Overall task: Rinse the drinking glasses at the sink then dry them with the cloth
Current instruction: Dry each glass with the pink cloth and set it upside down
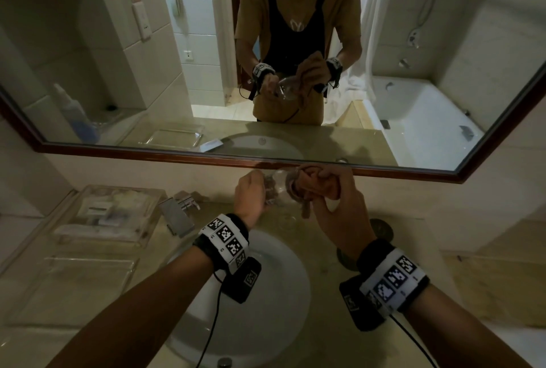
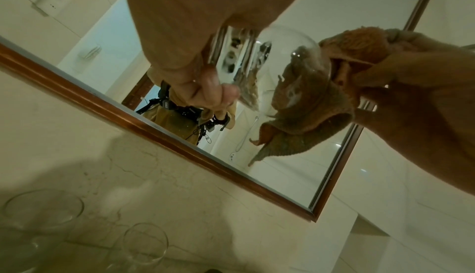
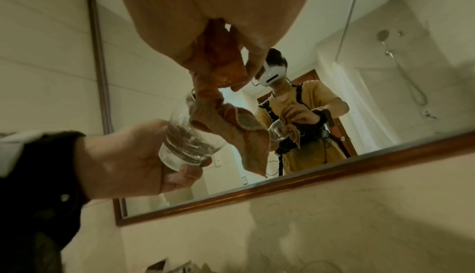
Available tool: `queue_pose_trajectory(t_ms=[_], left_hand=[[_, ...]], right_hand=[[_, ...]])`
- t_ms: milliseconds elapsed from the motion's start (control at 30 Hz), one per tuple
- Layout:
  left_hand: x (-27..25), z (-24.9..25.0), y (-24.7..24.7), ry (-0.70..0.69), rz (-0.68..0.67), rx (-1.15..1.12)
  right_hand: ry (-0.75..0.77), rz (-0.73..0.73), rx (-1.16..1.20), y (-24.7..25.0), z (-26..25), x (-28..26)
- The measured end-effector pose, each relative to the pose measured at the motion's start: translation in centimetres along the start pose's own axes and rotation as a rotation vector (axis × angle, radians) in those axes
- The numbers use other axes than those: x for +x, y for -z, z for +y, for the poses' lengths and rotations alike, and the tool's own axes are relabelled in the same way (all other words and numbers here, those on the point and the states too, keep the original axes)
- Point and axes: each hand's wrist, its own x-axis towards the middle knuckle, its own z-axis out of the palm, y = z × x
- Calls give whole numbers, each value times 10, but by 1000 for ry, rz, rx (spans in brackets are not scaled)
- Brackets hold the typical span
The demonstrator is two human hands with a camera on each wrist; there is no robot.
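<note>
Left hand (image 1: 248,194) is gripping a glass (image 3: 189,135) by its base end, fingers curled round it, holding it on its side above the far rim of the sink (image 1: 291,288), mouth pointing toward 3 o'clock. Right hand (image 1: 336,202) is clutching a bunched orange-brown cloth (image 2: 316,102), fingers closed around it, just right of the glass. Part of the cloth is sitting inside the glass mouth; a loose corner is hanging below. The glass is showing droplets near its base in the right wrist view.

Two more glasses (image 2: 145,243) are standing upright on the table (image 1: 461,288), seen at the bottom of the left wrist view, one at 7 o'clock (image 2: 42,212), the other just right of it. Whether they are wet, cannot tell; the view is dim.

Tap (image 1: 178,211) is sitting at 10 o'clock of the sink. Clear trays (image 1: 109,214) are lying left of it, the far one holding small packets. Mirror (image 1: 384,72) is hanging behind, reflecting the person.
</note>
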Motion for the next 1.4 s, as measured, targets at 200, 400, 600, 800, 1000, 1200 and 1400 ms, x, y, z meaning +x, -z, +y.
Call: queue_pose_trajectory(t_ms=[200, 400, 600, 800, 1000, 1200, 1400], left_hand=[[6, -4, 2, 4, 27, 40], [-3, 7, 3, 36, -4, 49], [2, 1, 1, 19, 14, 108], [1, 5, -3, -132, 28, 181], [1, 6, -6, -262, 36, 183], [-2, 6, -10, -356, 42, 153], [-5, 1, -14, -318, 6, 200]], right_hand=[[0, -247, 0, 4, -4, 0], [-183, -125, 183, -1, -1, 8], [-482, 0, 582, -3, 10, 15], [-350, 12, 364, -10, 15, 16], [-317, 7, 185, -18, 17, 13], [-362, -110, 338, -19, 22, 11], [-284, -119, 202, -16, 24, 16]])
